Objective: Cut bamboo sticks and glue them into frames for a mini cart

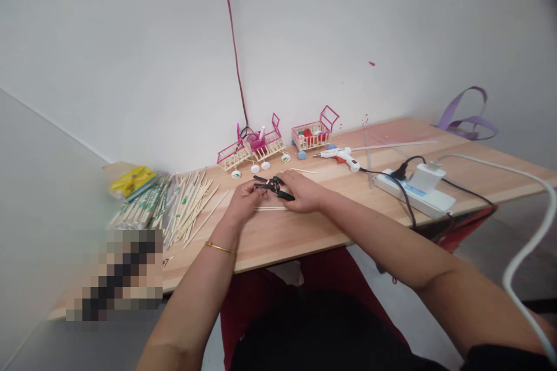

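Curled fingers of our right hand [303, 192] grasp the black metal pliers with dark green handles [273, 185], which we hold just above the pale wood-grain worktop [265, 237], near its front edge and between our two hands. We judge the tool stiff and sturdy, with some weight for its size, and the handles less slippery than bare metal; the sound place to take hold is well back along them, clear of the jaws. Those handles stand spread, so our right fingers are part open around them rather than squeezed tight. Our left hand [242, 202] is bent in at the jaw end, its fingertips close together beside the metal; whether they pinch something or merely touch the tool, we cannot tell. Thin pale wooden sticks [270, 208] lie just below the pliers, spanning the gap between our hands; these we expect to be light, stiff and easily snapped, best held near the cut point. Behind the tool stand small stick-built carts with pink frames [268, 148], near but apart from our fingers.
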Motion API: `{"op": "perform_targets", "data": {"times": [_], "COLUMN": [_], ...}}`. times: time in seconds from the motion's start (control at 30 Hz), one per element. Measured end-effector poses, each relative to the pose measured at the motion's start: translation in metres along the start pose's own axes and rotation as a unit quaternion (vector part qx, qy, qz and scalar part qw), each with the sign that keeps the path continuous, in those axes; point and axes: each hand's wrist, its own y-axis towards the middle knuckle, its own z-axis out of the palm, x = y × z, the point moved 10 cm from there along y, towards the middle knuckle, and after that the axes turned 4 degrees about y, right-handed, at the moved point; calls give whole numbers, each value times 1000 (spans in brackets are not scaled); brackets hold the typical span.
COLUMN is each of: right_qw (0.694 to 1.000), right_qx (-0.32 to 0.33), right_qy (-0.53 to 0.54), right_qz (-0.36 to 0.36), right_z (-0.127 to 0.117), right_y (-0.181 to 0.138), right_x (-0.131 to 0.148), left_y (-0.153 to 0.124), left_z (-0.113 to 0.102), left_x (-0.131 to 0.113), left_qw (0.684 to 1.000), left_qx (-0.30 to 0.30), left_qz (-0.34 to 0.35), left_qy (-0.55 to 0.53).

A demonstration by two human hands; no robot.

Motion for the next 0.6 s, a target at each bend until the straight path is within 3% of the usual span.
{"op": "perform_targets", "data": {"times": [0.6], "right_qw": [1000], "right_qx": [-13], "right_qy": [8], "right_qz": [-18], "right_z": [-1], "right_y": [0], "right_x": [4], "left_y": [-1], "left_z": [-3], "left_x": [-5], "left_qw": [999], "left_qx": [-27], "left_qz": [-5], "left_qy": [-19]}}
